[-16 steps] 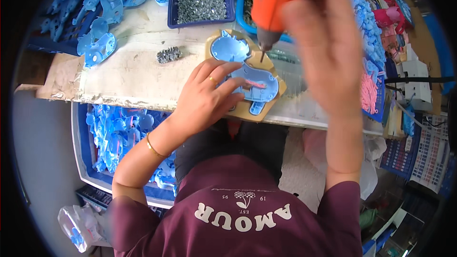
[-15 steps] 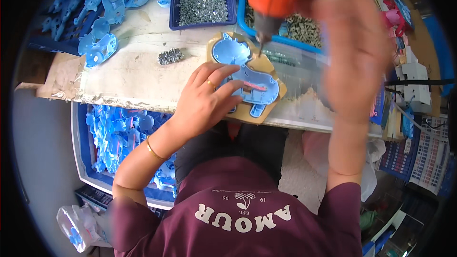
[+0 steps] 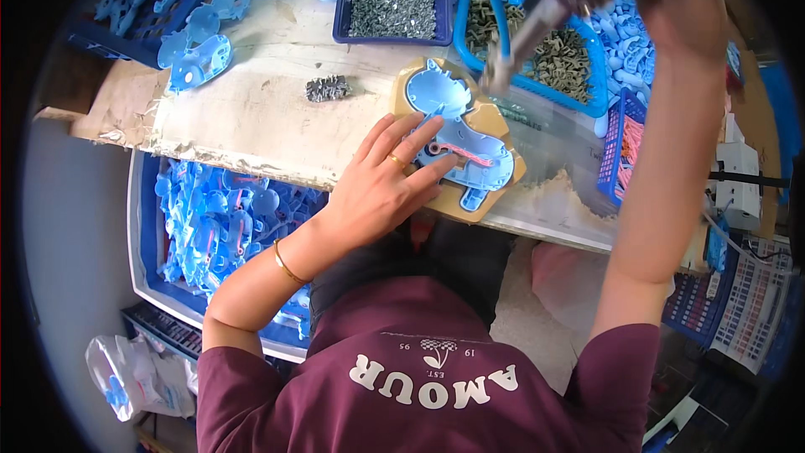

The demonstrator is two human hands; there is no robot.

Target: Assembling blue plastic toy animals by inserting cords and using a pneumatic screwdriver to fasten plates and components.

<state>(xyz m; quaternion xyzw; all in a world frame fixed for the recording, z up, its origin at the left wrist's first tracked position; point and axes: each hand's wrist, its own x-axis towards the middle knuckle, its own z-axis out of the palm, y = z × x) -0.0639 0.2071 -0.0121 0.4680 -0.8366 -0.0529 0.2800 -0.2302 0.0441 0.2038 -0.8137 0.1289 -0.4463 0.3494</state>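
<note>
My left hand [image 3: 373, 180] lies with spread fingers over a light blue plastic shell [image 3: 496, 169]. That shell sits in a tan shaped fixture [image 3: 505, 127] at the table's front edge, and a pink strip [image 3: 474, 157] shows inside it. At the upper right my right hand [image 3: 681, 13] is raised and closed round the back end of a silver metal power screwdriver [image 3: 560, 8]; its fingers are partly hidden. The tool slants down to the left, its tip over the fixture's far right side. A small heap of grey screws [image 3: 328, 88] lies left of the fixture.
Behind stand a dark blue tray [image 3: 340, 13] of small metal pieces and a light blue basket [image 3: 549, 94] of screws. A purple basket [image 3: 610, 147] of pink pieces is at right. Blue shells [image 3: 197, 63] lie far left; more fill a crate [image 3: 137, 226] below.
The orange power driver has left the view, and a silver one is now in my right hand, which has moved up and right. My left hand stays on the shell; the view has shifted.
</note>
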